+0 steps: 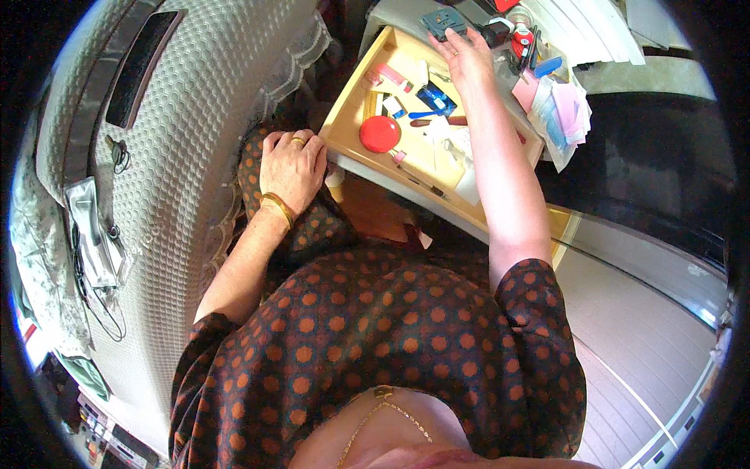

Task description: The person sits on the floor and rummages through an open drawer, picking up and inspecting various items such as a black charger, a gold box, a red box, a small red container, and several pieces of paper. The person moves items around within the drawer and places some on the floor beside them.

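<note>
My right hand (pixel 470 61) grips a dark grey plastic device (pixel 443 23) above the far right part of an open wooden drawer (pixel 351 111). My left hand (pixel 293 167) rests by the drawer's near left corner, over my patterned trouser knee (pixel 251 155); its fingertips are hidden, so I cannot tell whether they grip the edge. Inside the drawer lie a round red lid or case (pixel 379 133), a blue packet (pixel 436 98), a blue-handled item (pixel 428 114), a brown comb-like item (pixel 420 123), a pink tube (pixel 394 76) and a slim dark stick (pixel 420 179). My right forearm covers part of the drawer.
A bed with a quilted grey cover (pixel 176 146) stands at left, with keys (pixel 120 153) and a plastic-wrapped item (pixel 94 234) on it. On the cabinet top, pink papers (pixel 565 105), a blue item (pixel 548 67) and a red-labelled container (pixel 521 42) crowd together. A glossy black surface (pixel 644 152) lies at right.
</note>
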Available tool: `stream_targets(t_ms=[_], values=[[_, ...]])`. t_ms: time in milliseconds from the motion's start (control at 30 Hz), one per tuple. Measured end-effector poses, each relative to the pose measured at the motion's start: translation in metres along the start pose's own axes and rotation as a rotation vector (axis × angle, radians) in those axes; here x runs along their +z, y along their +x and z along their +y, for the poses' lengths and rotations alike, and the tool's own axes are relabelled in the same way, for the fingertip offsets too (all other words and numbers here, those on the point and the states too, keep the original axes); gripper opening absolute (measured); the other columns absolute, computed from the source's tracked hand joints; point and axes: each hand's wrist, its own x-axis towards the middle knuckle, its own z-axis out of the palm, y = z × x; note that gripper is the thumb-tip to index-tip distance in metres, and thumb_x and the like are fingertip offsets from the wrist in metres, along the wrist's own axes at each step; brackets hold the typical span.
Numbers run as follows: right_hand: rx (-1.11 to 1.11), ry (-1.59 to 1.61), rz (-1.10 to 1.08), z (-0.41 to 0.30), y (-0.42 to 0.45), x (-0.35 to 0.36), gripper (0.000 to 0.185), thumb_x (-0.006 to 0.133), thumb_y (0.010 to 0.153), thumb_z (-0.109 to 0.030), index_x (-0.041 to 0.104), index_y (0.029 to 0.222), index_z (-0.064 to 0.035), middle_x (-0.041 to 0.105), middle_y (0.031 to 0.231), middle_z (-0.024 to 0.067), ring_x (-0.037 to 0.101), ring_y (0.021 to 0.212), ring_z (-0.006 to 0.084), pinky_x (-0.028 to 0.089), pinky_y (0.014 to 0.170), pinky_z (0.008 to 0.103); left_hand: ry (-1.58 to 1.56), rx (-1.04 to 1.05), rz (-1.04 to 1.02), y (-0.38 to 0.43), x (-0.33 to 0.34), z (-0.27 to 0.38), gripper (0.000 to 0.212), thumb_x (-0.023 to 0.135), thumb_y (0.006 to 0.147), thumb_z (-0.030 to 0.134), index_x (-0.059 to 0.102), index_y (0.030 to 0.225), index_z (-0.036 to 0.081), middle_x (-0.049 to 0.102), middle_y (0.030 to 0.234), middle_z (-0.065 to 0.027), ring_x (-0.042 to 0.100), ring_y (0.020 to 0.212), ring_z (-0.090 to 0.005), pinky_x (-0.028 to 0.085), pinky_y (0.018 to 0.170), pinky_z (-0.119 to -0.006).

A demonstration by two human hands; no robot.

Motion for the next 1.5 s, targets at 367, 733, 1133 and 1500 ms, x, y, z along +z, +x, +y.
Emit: stream_targets(t_ms=[367,733,1133,1500], values=[[0.089,-0.37,0.169,-0.002,0.018,0.001,0.047,0.055,0.076,0.003,0.024,0.111,0.0065,0.049,0.091,0.0263,0.059,0.075,0.0345,0.054,0.068,0.0394,-0.002,0.031,0.049,-0.001,0.003,-0.002,0.008,0.051,0.076,0.016,0.055,0.078,0.009,0.056,0.082,-0.0038,0.052,0.079,-0.0205,0.033,0.08,-0.035],[-0.039,-0.967,-0.02,0.042,-0.054,-0.004,0.016,0.053,0.078,-0.008,0.057,0.093,-0.0055,0.06,0.082,0.0093,0.057,0.077,0.0172,0.045,0.071,0.0271,0.026,0.014,0.002,-0.001,0.004,-0.002,0.01,0.054,0.075,0.016,0.055,0.082,0.009,0.057,0.086,-0.0032,0.052,0.081,-0.0206,0.034,0.081,-0.036],[-0.133,-1.795,-0.242,0.087,-0.035,-0.019,0.03,0.061,0.069,-0.019,0.056,0.097,-0.0067,0.056,0.088,0.0145,0.054,0.088,0.0276,0.043,0.078,0.0394,0.026,0.014,-0.023,0.003,0.001,0.0,0.009,0.054,0.076,0.016,0.055,0.081,0.009,0.057,0.087,-0.0026,0.053,0.082,-0.0205,0.034,0.081,-0.036],[0.525,-0.375,-0.254,0.041,-0.076,-0.028,0.026,0.049,0.083,-0.017,0.049,0.101,0.0017,0.057,0.082,0.0087,0.055,0.068,0.0149,0.046,0.063,0.0272,0.034,0.018,0.0,-0.001,0.003,-0.001,0.01,0.053,0.076,0.016,0.055,0.083,0.009,0.057,0.087,-0.0032,0.053,0.082,-0.0203,0.034,0.081,-0.036]])
